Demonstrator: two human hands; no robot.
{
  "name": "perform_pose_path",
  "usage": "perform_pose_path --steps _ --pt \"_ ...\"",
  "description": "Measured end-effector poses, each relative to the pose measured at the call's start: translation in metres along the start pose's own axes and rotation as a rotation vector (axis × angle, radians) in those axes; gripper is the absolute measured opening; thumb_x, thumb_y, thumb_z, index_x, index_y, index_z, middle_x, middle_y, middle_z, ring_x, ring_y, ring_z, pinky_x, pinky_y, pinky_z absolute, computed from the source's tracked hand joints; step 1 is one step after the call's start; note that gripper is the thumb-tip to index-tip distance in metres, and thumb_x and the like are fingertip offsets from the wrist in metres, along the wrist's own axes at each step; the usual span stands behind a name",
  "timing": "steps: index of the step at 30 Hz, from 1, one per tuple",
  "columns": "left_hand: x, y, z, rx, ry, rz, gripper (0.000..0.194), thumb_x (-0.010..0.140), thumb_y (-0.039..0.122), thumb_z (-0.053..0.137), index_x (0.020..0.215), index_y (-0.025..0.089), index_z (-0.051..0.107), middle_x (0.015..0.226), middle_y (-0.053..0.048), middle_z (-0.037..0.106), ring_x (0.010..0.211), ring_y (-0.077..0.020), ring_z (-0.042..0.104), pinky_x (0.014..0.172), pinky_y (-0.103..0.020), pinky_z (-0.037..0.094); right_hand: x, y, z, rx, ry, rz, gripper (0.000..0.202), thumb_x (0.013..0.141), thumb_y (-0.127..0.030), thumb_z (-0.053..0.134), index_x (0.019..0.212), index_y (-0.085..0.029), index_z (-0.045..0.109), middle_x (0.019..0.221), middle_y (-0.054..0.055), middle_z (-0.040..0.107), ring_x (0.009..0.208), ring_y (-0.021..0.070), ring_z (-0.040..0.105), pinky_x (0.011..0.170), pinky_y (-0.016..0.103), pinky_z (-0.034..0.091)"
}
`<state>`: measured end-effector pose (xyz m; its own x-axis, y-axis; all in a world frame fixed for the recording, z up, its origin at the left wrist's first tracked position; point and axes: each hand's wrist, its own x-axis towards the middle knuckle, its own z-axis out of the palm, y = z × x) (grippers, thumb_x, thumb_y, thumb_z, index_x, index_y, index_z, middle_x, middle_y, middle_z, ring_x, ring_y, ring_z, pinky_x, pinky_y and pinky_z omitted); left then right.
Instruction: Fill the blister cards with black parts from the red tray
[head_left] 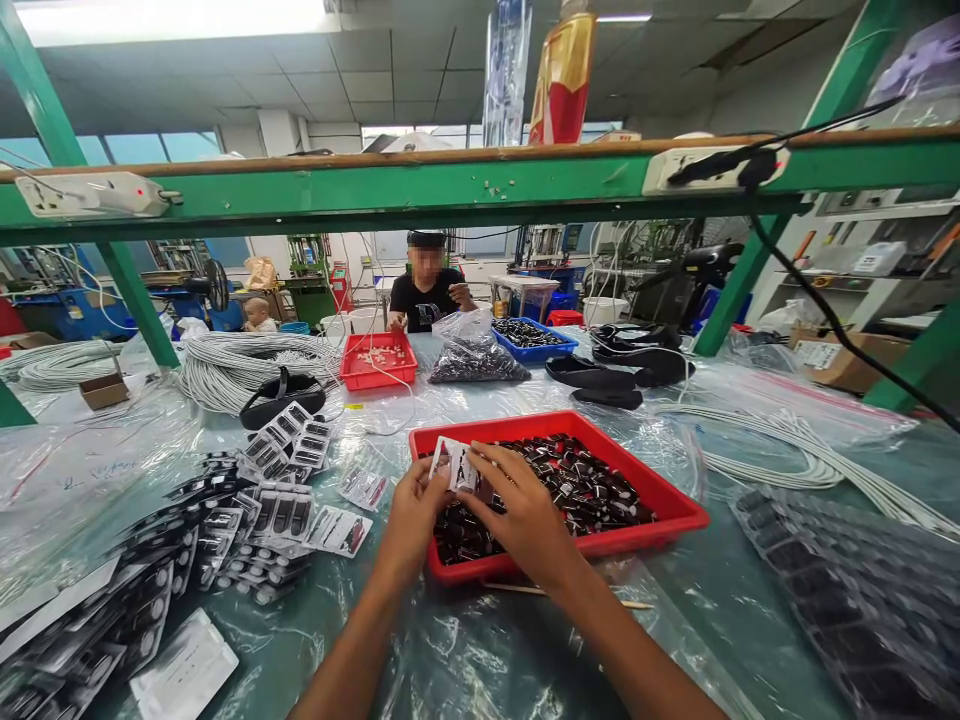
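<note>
A: Quick one. Left hand?
B: Left hand: thumb and fingers pinched tight on a small printed packaging card, left edge.
A: Right?
B: Right hand is half curled over the card's right end, fingers a bit spread, touching. Can't tell if that grip actually clamps.
A: Card's where?
B: Up in the air, over the near left corner of the red tray. Tray's on the plastic-covered desk, full of loose dark parts, too small to name.
A: How far along?
B: Judging by layout, midway. Left side has a big heap of blister packs, dark pieces showing under clear plastic; those read as done. One printed card lies flat just beside the heap, a pale flat pack nearer the person.
A: And left over?
B: Plenty, I'd say: loose parts cover most of the tray floor, and the card in hand looks unfinished. Its contents are half hidden by fingers, so don't log it as filled.
A: Right side of the desk?
B: Clear-plastic packs with dark contents, well apart from both hands.
</note>
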<state>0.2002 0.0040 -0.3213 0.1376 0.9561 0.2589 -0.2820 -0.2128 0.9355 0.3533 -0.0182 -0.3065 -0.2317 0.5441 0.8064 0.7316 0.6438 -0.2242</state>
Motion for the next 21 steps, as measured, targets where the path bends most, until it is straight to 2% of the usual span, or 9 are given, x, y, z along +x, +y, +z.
perform_pose_path --steps 3,6,9,12,17,19,21 --pt "-0.001 0.001 -0.001 -0.004 -0.033 -0.002 0.037 0.081 0.046 0.07 0.103 0.017 0.068 0.095 -0.005 0.072 0.085 -0.0188 0.066 0.08 -0.03 0.052 -0.004 -0.003 0.005 0.039 -0.034 0.019 0.042 0.095 -0.026 0.059 0.136 -0.021 0.056 0.134 0.012 0.062 0.126 0.0275 0.056 0.108 0.049 0.047" --pt "-0.002 0.002 -0.003 0.01 -0.038 0.016 0.036 0.081 0.047 0.069 0.1 0.016 0.069 0.091 -0.005 0.073 0.083 -0.019 0.066 0.078 -0.029 0.051 -0.007 -0.009 0.009 0.159 -0.063 0.134 0.05 0.093 -0.031 0.06 0.142 -0.019 0.051 0.14 0.014 0.057 0.129 0.0286 0.054 0.109 0.05 0.046" --pt "-0.002 0.005 -0.003 0.049 -0.072 0.029 0.036 0.081 0.045 0.069 0.101 0.016 0.071 0.092 -0.005 0.074 0.086 -0.0207 0.066 0.079 -0.03 0.05 -0.006 -0.013 0.01 0.305 -0.071 0.28 0.046 0.091 -0.035 0.063 0.135 -0.021 0.057 0.132 0.011 0.064 0.116 0.0283 0.064 0.101 0.047 0.053" --pt "-0.001 0.009 -0.005 0.121 -0.087 0.045 0.034 0.079 0.043 0.071 0.1 0.017 0.072 0.091 -0.005 0.074 0.086 -0.0219 0.066 0.08 -0.031 0.05 -0.002 -0.008 0.004 0.348 -0.103 0.32 0.036 0.091 -0.033 0.06 0.126 -0.022 0.064 0.125 0.008 0.069 0.108 0.0273 0.069 0.094 0.043 0.057" --pt "0.005 0.007 -0.017 0.218 0.076 0.058 0.028 0.08 0.043 0.07 0.091 0.017 0.069 0.086 -0.004 0.071 0.081 -0.02 0.063 0.076 -0.03 0.048 0.005 0.012 -0.014 0.27 -0.105 0.431 0.033 0.095 -0.032 0.049 0.118 -0.019 0.068 0.102 0.009 0.076 0.087 0.0271 0.074 0.077 0.042 0.062" --pt "0.007 0.004 -0.021 0.187 0.102 0.048 0.031 0.082 0.046 0.067 0.092 0.017 0.066 0.089 -0.005 0.07 0.085 -0.0204 0.064 0.078 -0.031 0.05 0.005 0.014 -0.016 0.172 -0.063 0.382 0.034 0.092 -0.034 0.055 0.12 -0.018 0.067 0.115 0.011 0.072 0.102 0.0301 0.07 0.089 0.047 0.058" --pt "0.007 0.004 -0.02 0.125 0.077 0.027 0.036 0.085 0.05 0.062 0.098 0.016 0.064 0.096 -0.008 0.071 0.088 -0.0209 0.066 0.079 -0.032 0.052 0.004 0.012 -0.013 0.093 -0.057 0.249 0.04 0.089 -0.036 0.062 0.126 -0.019 0.064 0.13 0.012 0.064 0.121 0.0309 0.059 0.104 0.05 0.048"
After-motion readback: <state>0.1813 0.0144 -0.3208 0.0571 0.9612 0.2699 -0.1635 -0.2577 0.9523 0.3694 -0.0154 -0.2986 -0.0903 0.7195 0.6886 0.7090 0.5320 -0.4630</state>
